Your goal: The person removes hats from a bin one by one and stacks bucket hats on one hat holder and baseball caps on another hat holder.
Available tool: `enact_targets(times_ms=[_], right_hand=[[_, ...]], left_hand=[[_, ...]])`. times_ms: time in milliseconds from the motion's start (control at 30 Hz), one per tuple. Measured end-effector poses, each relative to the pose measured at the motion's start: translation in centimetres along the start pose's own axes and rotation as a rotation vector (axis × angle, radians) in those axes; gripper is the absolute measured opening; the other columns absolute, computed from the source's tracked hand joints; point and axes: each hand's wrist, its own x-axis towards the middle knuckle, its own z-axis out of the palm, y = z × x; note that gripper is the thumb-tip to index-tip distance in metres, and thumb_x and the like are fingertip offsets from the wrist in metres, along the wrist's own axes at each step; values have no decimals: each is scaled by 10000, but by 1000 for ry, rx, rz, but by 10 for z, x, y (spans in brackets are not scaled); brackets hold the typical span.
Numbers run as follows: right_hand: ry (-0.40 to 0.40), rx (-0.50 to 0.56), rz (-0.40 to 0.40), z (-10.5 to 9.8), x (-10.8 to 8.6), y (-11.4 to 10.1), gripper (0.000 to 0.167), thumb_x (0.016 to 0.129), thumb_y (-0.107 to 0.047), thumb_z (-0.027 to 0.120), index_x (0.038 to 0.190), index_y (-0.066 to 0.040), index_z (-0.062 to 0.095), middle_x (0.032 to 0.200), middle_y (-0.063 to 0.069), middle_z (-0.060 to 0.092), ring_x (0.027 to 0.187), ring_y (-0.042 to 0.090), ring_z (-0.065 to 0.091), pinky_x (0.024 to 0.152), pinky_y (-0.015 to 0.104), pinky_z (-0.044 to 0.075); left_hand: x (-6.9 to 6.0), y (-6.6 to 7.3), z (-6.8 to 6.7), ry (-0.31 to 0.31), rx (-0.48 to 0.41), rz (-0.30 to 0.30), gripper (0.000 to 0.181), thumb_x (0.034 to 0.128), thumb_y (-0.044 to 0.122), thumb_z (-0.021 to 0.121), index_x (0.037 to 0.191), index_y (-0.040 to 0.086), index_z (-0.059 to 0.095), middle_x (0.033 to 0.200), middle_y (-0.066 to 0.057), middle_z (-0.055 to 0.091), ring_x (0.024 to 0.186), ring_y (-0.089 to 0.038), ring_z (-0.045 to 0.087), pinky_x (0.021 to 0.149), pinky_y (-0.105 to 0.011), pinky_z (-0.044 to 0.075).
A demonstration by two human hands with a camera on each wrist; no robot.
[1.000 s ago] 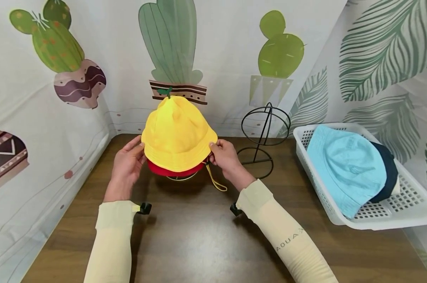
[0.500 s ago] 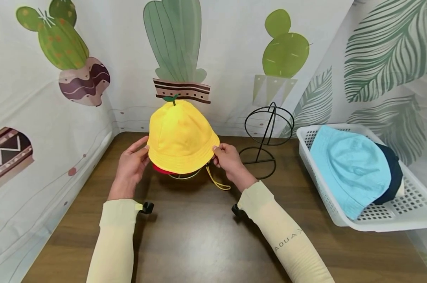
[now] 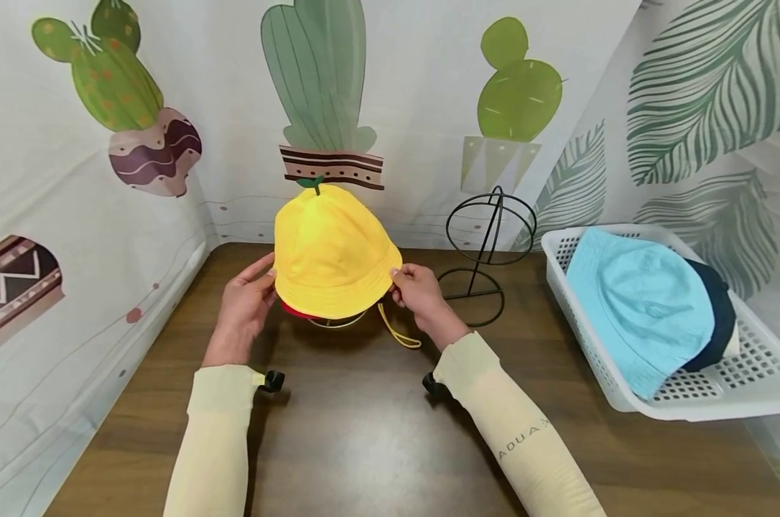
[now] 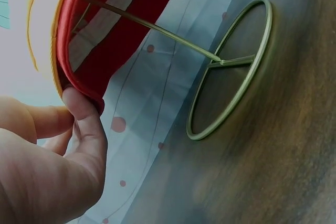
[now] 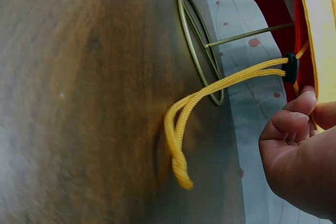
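The yellow hat [image 3: 338,251] sits toward the back of the table [image 3: 358,438], over a gold stand [image 4: 173,38], its crown up and its green sprout [image 3: 310,182] at the top. Red material shows under the brim; whether it is lining or a second hat, I cannot tell.

The left hand [image 3: 246,305] pinches the brim at its left edge, and the right hand [image 3: 422,293] pinches the opposite edge. The work looks like settling the hat on the stand. For that, keep both grips light, draw the two sides down evenly and check that the brim lies level; pulling harder on one side could tip the stand.

The yellow cord [image 5: 215,86] and its black toggle [image 5: 291,67] hang beside the right hand, so they are best kept free of its fingers. To the right stand a black wire stand [image 3: 475,271] and a white basket [image 3: 580,334] of hats.
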Motion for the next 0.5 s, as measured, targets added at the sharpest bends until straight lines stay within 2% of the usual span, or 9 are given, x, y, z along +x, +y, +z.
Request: enact_targets(times_ms=[333, 500], right_hand=[[13, 7, -2, 1, 2, 1, 180, 1098, -167, 598, 1009, -16, 638, 797, 54, 603, 639, 139, 529, 622, 273, 454], [-7, 36, 18, 1, 1, 2, 174, 1099, -167, 596, 1027, -12, 628, 807, 62, 591, 650, 144, 527, 603, 253, 449]], left_hand=[[-8, 8, 5, -10, 14, -19, 474, 1028, 31, 663, 1497, 76, 607, 1161, -29, 702, 911, -106, 711, 789, -246, 591], [-8, 10, 0, -41, 59, -8, 483, 1051, 39, 634, 1527, 62, 560, 1164, -10, 685, 925, -90, 696, 794, -224, 590]])
